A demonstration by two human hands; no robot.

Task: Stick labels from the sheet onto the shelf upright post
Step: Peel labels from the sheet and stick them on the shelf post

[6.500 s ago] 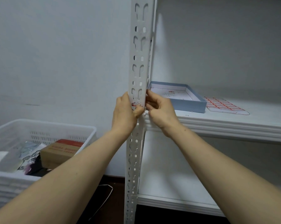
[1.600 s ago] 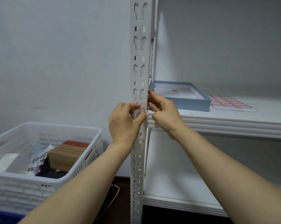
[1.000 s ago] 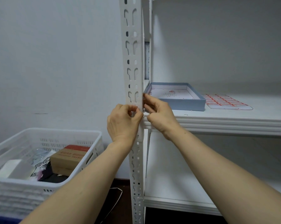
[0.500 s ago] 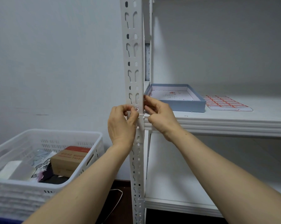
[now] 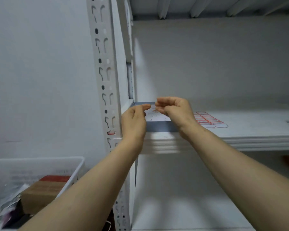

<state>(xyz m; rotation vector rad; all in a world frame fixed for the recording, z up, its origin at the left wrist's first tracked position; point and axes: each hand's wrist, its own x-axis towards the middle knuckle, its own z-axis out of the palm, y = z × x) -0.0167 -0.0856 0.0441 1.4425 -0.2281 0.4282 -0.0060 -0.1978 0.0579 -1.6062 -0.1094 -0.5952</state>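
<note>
**Red-edged label left on the post as both hands pull away**

Half a second ago both hands were pressed against the shelf upright post [image 5: 107,77], working something small onto its face. Now they have let go and swung right, into the middle of the frame, above the shallow blue box [image 5: 158,128] on the shelf [image 5: 257,135]. A small label [image 5: 111,132] with red edging sits on the post left of centre, just beside the left wrist, with no hand touching it.

The left hand [image 5: 134,121] and right hand [image 5: 175,110] face each other with fingers curled and tips nearly meeting. The blur hides whether either pinches a scrap of backing or nothing at all.

This label appears to be stuck down, so that placement is probably finished. The label sheet [image 5: 208,120] lies flat on the shelf, right of the blue box and near the right hand, with rows of labels left on it. Peeling off another one looks like the likely next step.
</note>
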